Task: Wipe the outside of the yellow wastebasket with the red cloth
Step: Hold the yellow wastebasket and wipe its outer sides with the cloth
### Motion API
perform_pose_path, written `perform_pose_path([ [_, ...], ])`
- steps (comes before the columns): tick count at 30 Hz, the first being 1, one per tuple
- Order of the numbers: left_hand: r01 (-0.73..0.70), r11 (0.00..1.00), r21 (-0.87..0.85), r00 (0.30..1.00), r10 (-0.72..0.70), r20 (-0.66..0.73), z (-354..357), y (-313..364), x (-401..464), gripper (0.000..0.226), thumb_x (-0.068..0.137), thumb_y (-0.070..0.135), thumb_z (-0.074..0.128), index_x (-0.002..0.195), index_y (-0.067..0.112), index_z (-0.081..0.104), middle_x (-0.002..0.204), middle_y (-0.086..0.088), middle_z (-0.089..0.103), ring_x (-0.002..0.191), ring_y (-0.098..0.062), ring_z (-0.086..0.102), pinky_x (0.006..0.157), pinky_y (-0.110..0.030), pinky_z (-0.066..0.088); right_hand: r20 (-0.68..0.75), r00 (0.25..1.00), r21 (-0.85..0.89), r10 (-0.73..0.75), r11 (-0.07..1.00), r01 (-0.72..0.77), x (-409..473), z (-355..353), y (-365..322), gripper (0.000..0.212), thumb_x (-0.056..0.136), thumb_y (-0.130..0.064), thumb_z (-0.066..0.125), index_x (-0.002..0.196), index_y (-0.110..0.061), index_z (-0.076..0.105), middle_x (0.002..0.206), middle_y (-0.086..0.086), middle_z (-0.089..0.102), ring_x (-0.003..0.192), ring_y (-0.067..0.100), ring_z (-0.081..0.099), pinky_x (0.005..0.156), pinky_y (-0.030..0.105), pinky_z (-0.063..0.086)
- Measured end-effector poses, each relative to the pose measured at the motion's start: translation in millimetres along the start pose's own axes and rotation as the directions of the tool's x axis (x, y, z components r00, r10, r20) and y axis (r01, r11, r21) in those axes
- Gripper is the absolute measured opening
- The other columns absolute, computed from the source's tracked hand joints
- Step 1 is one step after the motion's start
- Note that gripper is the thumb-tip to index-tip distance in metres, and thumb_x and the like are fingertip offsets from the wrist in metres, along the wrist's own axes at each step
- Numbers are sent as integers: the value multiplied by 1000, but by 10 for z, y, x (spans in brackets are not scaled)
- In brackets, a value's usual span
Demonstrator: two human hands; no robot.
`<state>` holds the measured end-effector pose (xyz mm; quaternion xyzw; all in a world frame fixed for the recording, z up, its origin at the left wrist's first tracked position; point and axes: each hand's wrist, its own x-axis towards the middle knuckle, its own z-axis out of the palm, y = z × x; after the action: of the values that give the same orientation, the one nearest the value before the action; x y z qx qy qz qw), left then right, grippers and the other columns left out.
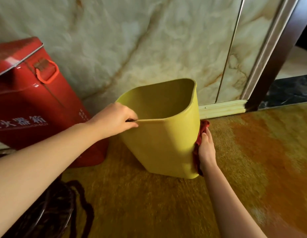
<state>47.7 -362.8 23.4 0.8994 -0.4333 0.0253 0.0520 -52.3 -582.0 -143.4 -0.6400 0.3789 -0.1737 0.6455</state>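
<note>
The yellow wastebasket (159,143) stands on the floor near the wall, its open top showing an empty inside. My left hand (114,118) pinches its near-left rim, thumb outside and fingers over the edge. My right hand (206,150) lies flat against the basket's right outer side, pressing the red cloth (199,141) between palm and wall. The cloth shows as a strip from above my fingertips down to my wrist; the rest is hidden behind the hand.
A red metal box (34,107) with a handle and white lettering stands close to the left of the basket. Behind is a marble wall (132,40) with a pale skirting board (221,109). A dark door frame (276,66) is at right. A dark tangled object (51,208) lies at lower left.
</note>
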Motion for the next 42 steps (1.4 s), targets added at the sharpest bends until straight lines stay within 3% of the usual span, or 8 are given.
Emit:
perform_pose_path([
  [7,45,999,3,999,-45,-20,-45,126,149,18,76,23,67,61,15,64,53,-1,58,60,-23,57,53,-29,38,-218,912,-66,-347,938,341,-759,445,-109,69,85,-35,38,147,-31,8,159,4,11,145,17,6,113,51,8],
  [12,-37,997,-75,999,39,37,24,405,364,36,73,19,63,50,10,37,45,-5,31,54,-19,33,50,-31,20,-115,891,-67,-438,899,433,-950,871,-101,74,84,-13,43,137,-35,-3,152,2,-14,144,25,-13,115,36,-7],
  [15,-14,973,-232,993,40,108,81,275,432,7,70,9,61,76,12,63,69,2,65,70,-4,55,63,-25,41,-104,907,13,-409,911,412,-844,895,-165,78,80,3,37,141,-32,3,156,7,-8,144,22,-12,117,37,-5],
  [19,72,953,-293,986,-24,163,118,-36,321,49,71,-3,55,114,22,54,93,1,69,74,11,51,62,-9,39,-35,940,130,-341,931,342,-693,807,-284,81,78,7,33,146,-31,9,159,3,-1,141,7,-8,114,29,-5],
  [23,-3,978,-209,994,26,105,19,-100,510,55,71,-3,61,122,16,55,117,-10,66,91,-9,54,69,-2,40,-20,959,200,-283,939,282,-678,805,-353,82,80,9,33,146,-31,8,159,-2,-3,139,1,-8,115,28,-5],
  [34,143,985,-91,989,-145,-12,63,-396,139,50,74,5,61,121,19,56,117,-13,62,109,-30,56,94,-43,45,127,984,449,-127,892,57,-1006,1116,-298,83,79,5,33,143,-45,15,154,-19,0,144,6,6,118,49,17],
  [39,112,986,-121,874,-155,-461,479,-167,-539,52,75,23,60,125,23,47,118,-9,54,109,-22,50,99,-34,39,173,982,515,-79,857,-22,-1103,1150,-253,80,79,3,33,141,-45,20,155,-22,2,145,14,13,116,51,12],
  [42,165,929,-331,927,-260,-269,843,26,-697,65,73,24,67,132,24,40,134,-6,46,124,-17,42,107,-31,33,224,974,601,-27,791,-116,-1129,1073,-262,76,81,8,30,142,-38,27,157,-12,17,141,16,24,112,46,24],
])
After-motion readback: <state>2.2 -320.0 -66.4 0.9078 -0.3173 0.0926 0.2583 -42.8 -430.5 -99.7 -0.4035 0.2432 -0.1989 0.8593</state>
